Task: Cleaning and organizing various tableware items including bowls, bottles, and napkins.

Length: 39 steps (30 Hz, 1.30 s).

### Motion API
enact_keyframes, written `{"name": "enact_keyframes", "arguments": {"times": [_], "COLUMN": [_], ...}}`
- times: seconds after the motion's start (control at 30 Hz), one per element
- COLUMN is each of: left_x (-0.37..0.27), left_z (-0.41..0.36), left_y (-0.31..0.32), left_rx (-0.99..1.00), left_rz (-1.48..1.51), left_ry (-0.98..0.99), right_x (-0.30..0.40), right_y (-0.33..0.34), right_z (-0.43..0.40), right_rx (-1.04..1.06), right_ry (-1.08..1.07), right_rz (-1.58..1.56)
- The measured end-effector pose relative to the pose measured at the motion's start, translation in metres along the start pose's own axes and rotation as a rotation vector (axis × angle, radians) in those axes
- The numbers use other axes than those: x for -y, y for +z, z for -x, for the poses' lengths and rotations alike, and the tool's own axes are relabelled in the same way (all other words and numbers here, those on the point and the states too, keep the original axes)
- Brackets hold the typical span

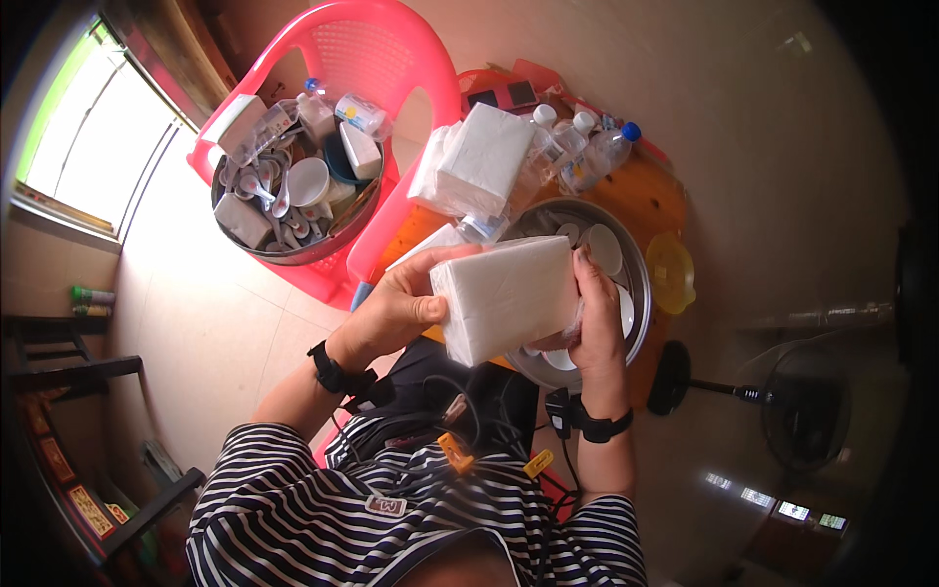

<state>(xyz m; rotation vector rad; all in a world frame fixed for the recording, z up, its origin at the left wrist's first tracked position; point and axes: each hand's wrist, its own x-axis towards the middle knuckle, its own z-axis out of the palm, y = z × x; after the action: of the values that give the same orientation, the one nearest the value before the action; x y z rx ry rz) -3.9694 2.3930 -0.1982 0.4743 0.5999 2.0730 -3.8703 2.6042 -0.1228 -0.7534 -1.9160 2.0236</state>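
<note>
A white pack of paper napkins [506, 301] in clear plastic film is held between both my hands above my lap. My left hand [400, 297] grips its left end, with the thumb on the near face. At the right end, my right hand [598, 312] closes around the edge, and some crumpled film shows beside the palm. Behind and partly below the pack is a round metal basin [640, 293] holding white cups or bowls, some hidden by the pack and my right hand. Further back lies another wrapped napkin pack [486, 158].
A wooden table [645, 194] carries the basin, several plastic bottles [601, 158] and a yellow lid [671, 273]. On a pink plastic chair [429, 44], a second basin [293, 257] holds spoons, bowls and napkin packs. A black fan [803, 403] stands at right; cables [469, 418] cross my lap.
</note>
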Motion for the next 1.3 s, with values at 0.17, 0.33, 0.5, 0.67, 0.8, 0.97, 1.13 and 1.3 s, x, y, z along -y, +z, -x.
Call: {"name": "enact_keyframes", "arguments": {"times": [0.17, 0.33, 0.5, 0.67, 0.8, 0.97, 1.13, 1.3], "left_x": [-0.001, 0.025, 0.02, 0.037, 0.033, 0.03, 0.027, 0.026], "left_z": [-0.013, -0.021, -0.026, -0.036, -0.037, -0.033, -0.029, -0.03], "left_y": [0.01, -0.006, -0.001, -0.013, 0.008, 0.012, 0.005, 0.009], "left_rx": [-0.157, -0.218, -0.067, -0.024, -0.117, -0.081, -0.148, -0.253], "left_rz": [-0.199, -0.322, 0.231, 0.399, 0.41, 0.414, 0.378, 0.101], "left_ry": [-0.077, -0.222, -0.333, -0.249, -0.305, -0.262, -0.381, -0.404], "right_x": [0.001, 0.003, -0.009, -0.018, -0.013, -0.02, -0.043, -0.047], "right_y": [-0.004, 0.002, 0.014, 0.033, 0.048, 0.033, 0.014, 0.018], "right_z": [0.008, 0.017, 0.033, 0.056, 0.06, 0.033, 0.002, 0.005], "right_rx": [-0.169, -0.181, -0.13, 0.251, 0.49, 0.267, -0.137, -0.115], "right_ry": [-0.121, -0.6, -0.986, -1.012, -0.947, -0.966, -0.683, -0.521], "right_rz": [-0.135, 0.503, 0.9, 0.833, 0.738, 0.843, 0.666, 0.428]}}
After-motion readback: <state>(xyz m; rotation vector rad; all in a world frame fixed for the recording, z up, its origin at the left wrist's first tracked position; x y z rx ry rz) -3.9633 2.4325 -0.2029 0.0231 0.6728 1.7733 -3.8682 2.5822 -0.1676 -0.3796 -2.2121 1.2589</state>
